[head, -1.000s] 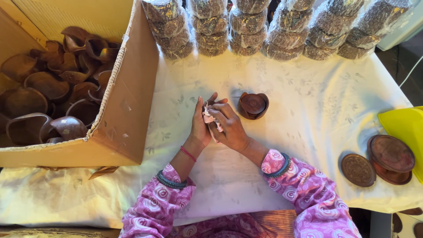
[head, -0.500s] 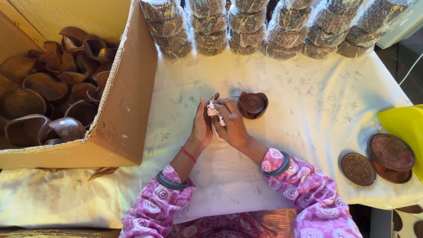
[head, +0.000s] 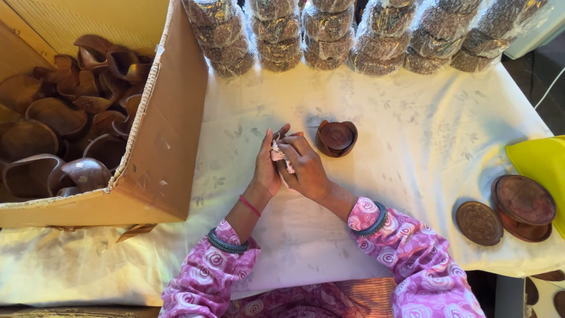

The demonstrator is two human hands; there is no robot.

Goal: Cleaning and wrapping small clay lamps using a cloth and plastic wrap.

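Left hand (head: 266,168) and right hand (head: 306,168) both closed around a white wad (head: 279,154) mid-worktop (head: 412,123), heart bowl (head: 336,138) just beyond the right fingers; best to keep the wad bunched tight between the palms, elbows in, clear of the box (head: 162,147) at left edge.

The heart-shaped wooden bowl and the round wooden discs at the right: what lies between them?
In the head view, only bare white tablecloth lies between the heart-shaped bowl and the discs.

Pink swirl-patterned sleeves (head: 406,247), a white floral-patterned tablecloth (head: 412,129), dark brown wooden bowls (head: 59,118), a tan cardboard box (head: 159,176).
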